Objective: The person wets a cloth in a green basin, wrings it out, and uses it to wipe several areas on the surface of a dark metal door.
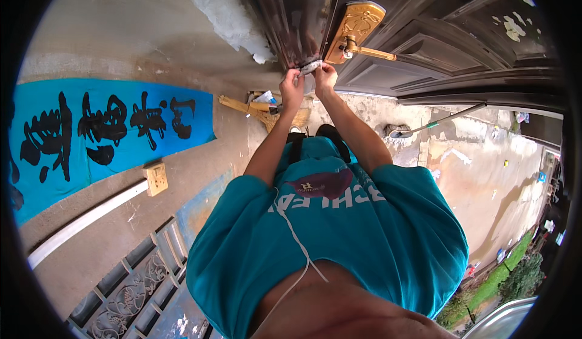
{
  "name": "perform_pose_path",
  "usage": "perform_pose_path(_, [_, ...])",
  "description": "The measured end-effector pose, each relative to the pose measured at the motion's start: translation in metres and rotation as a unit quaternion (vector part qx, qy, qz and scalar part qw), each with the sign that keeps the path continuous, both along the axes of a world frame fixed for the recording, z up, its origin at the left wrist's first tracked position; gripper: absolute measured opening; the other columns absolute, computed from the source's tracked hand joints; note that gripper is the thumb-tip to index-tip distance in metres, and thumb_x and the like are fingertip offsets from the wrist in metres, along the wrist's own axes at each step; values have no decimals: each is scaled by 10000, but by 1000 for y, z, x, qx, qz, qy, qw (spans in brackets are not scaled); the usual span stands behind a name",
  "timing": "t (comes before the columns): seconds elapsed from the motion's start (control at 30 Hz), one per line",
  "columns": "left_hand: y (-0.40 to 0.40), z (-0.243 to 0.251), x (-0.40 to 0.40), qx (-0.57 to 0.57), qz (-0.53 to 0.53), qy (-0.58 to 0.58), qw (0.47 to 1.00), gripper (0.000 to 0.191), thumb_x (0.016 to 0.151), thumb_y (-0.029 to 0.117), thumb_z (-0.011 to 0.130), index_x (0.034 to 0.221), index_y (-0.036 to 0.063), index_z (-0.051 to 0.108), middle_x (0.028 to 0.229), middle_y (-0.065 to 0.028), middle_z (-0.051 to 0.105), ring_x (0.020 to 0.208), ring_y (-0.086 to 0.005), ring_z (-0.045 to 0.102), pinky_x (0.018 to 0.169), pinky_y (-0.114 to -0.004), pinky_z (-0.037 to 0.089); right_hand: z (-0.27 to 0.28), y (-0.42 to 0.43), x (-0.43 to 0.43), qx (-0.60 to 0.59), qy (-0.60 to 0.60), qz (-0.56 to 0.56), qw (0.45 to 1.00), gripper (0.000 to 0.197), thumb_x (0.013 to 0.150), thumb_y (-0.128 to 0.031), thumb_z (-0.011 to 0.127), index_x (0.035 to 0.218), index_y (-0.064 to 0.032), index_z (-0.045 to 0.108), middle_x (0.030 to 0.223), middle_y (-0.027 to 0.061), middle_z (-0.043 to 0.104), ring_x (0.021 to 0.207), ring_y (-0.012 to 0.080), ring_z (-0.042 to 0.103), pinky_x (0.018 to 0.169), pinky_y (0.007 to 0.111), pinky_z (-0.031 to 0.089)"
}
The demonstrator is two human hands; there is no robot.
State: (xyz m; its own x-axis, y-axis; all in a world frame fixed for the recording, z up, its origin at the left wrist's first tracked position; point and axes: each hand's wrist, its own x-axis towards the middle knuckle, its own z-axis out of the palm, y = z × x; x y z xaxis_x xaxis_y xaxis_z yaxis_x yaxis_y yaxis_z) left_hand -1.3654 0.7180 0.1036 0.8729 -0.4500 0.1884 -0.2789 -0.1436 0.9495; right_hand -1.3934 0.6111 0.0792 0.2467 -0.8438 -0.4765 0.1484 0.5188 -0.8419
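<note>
A crumpled grey-white cloth [311, 67] is pinched between my two hands, against the dark brown glossy door frame [302, 25]. My left hand [291, 88] grips its left end with thumb and fingers. On the other side, my right hand [325, 76] has hold of the right end, just below the gold door-handle plate [359, 23]. The gold lever handle [375, 53] sticks out to the right of that hand, touched by neither hand. Both arms reach forward at about the same height. The cloth's underside is hidden.
A straw broom [268, 117] leans by the left wall near my feet. A mop [400, 132] lies right, its pole [450, 118] reaching towards the panelled door [432, 55]. On the wall are a blue cloth banner [118, 134] bearing writing and a socket box [156, 179]. White earphone wires [298, 239] hang down my shirt.
</note>
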Motion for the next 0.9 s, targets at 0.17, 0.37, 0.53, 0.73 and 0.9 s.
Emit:
perform_pose_path(0.17, [-2,45,-12,-70,-27,-62,995,115,913,34,661,983,-12,583,833,-55,619,801,-81,569,662,-238,465,48,18,-17,-41,-182,-57,981,169,921,19,616,1062,-30,538,1045,78,649,924,169,640,856,317,537])
perform_pose_path(0.37, [-14,101,-22,-131,-31,-60,989,158,880,31,680,1020,5,612,912,-159,676,831,-284,681,758,-337,519,154,45,-30,-153,-246,-17,957,250,956,43,551,1164,-70,470,1059,51,619,980,113,585,852,255,482])
perform_pose_path(0.53, [-2,111,-22,-142,-21,0,990,147,871,-22,665,1008,-33,611,883,-103,670,830,-129,635,744,-278,508,158,40,-21,-296,-199,16,934,302,941,55,571,1195,-39,436,1010,30,567,920,81,530,789,217,437])
perform_pose_path(0.73, [-2,82,-6,-134,-45,0,990,121,872,4,675,971,-13,607,805,-71,637,741,-84,574,687,-255,487,112,33,-14,-303,-78,19,950,284,898,-29,665,1120,-26,488,887,40,570,821,88,510,737,233,449])
perform_pose_path(0.9, [1,36,0,-60,-30,13,998,112,873,36,681,934,5,592,752,-53,615,682,-76,533,640,-258,465,74,32,-16,-305,5,17,952,284,851,2,677,1075,-23,504,922,91,645,791,107,561,728,263,490])
